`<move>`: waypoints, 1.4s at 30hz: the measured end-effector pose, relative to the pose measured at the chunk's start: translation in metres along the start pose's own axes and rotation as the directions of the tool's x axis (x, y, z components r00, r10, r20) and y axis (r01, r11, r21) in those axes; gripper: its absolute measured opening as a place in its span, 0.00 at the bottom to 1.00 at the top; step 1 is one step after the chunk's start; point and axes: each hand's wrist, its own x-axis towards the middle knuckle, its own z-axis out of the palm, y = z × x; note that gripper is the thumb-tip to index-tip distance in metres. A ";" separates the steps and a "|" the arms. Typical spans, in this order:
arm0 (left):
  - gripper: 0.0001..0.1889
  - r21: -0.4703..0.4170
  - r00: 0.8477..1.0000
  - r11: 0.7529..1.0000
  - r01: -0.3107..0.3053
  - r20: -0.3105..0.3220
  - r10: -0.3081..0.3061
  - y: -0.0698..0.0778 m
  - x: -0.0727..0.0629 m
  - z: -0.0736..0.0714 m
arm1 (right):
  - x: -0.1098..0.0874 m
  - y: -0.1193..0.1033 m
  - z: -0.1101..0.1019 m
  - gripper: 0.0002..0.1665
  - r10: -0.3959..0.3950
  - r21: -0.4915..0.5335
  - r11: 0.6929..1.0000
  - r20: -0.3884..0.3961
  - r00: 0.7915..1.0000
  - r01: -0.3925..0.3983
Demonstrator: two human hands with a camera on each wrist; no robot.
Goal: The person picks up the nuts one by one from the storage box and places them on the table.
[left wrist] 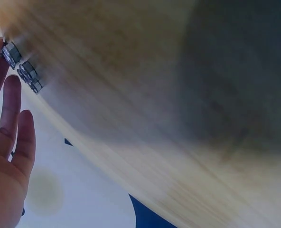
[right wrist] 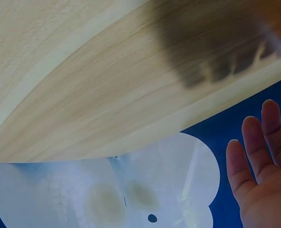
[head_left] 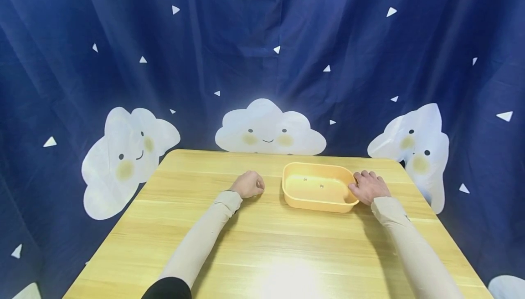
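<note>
My left hand (head_left: pixel 248 184) is low over the table, left of a yellow plastic bin, its thumb and index curving toward each other. In the left wrist view, an index fingertip meets a small metal nut (left wrist: pixel 11 54); whether the thumb pinches it is hidden. More metal nuts (left wrist: pixel 29 71) lie beside it on the tabletop. At the right end of the bin (head_left: pixel 317 205), my right hand (head_left: pixel 369 187) holds the rim, thumb over the inside and other fingers outside. Inside the bin lie two small metal pieces (head_left: pixel 321 186).
The light wood table (head_left: pixel 262 239) has rounded far corners. A dark blue curtain (head_left: pixel 229 30) with white clouds and triangles hangs behind it and along both sides.
</note>
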 end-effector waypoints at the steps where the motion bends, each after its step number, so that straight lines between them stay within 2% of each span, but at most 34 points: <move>1: 0.04 0.002 1.000 1.000 -0.001 -0.001 0.001 0.000 0.000 0.000 | -0.001 0.000 0.000 0.28 0.001 0.001 1.000 0.000 1.000 -0.001; 12: 0.02 -0.007 1.000 1.000 -0.001 -0.022 0.001 0.000 -0.004 0.002 | -0.002 -0.002 0.001 0.28 0.005 0.007 1.000 0.003 1.000 -0.005; 14: 0.04 -0.036 1.000 0.999 0.007 -0.025 -0.008 0.000 -0.005 0.000 | -0.002 -0.003 0.001 0.28 0.004 0.005 1.000 0.009 1.000 -0.004; 20: 0.11 -0.134 0.996 0.990 0.046 -0.075 -0.056 -0.002 -0.010 -0.010 | -0.002 -0.002 -0.002 0.28 0.000 -0.001 1.000 0.017 1.000 0.000; 25: 0.14 -0.144 0.991 0.988 0.052 -0.115 -0.069 -0.009 -0.013 -0.020 | -0.001 -0.002 -0.002 0.25 -0.003 -0.006 1.000 0.017 1.000 0.003; 30: 0.13 -0.148 0.986 0.988 0.041 -0.152 -0.064 -0.012 -0.012 -0.030 | 0.000 -0.003 -0.002 0.26 -0.005 0.000 1.000 0.025 1.000 0.005; 34: 0.12 -0.145 0.983 0.989 0.026 -0.177 -0.051 -0.006 -0.009 -0.038 | 0.001 -0.002 -0.002 0.26 -0.006 -0.006 1.000 0.020 1.000 0.006; 37: 0.12 -0.136 0.983 0.991 -0.010 -0.185 -0.015 0.002 -0.006 -0.042 | 0.002 -0.001 -0.003 0.27 -0.008 -0.015 1.000 0.022 1.000 0.009; 42: 0.13 -0.129 0.983 0.990 -0.059 -0.182 0.035 0.015 0.003 -0.038 | 0.003 -0.001 -0.003 0.28 -0.014 -0.025 1.000 0.029 0.999 0.015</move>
